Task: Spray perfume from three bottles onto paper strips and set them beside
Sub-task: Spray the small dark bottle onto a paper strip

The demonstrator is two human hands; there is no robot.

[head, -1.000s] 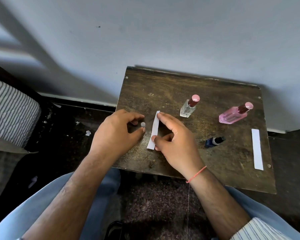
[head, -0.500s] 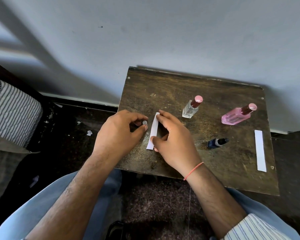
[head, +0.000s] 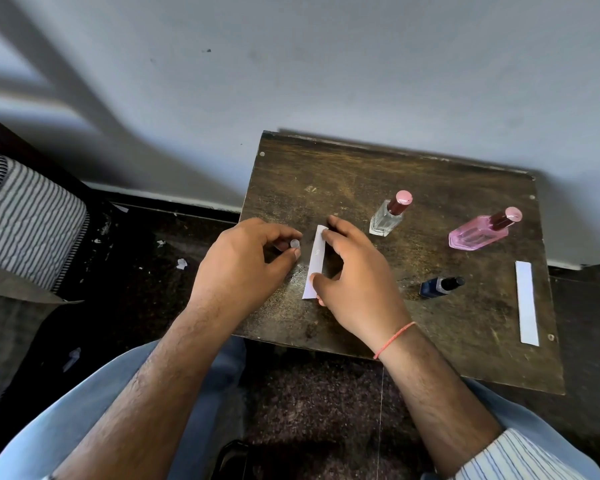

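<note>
A white paper strip lies on the dark wooden table, and my right hand pinches it lengthwise, forefinger at its far end and thumb at its near end. Just left of the strip, my left hand holds a small pale round cap between thumb and fingertips. A clear bottle with a pink cap stands behind my right hand. A pink bottle stands further right. A small dark blue bottle sits right of my right hand. A second strip lies near the right edge.
The table stands against a pale wall. A striped cushion sits at the left over a dark floor with paper scraps. My knees in light trousers are under the table's near edge.
Both hands keep the same holds on the cap and the strip; they have barely moved. The view has shifted slightly.
</note>
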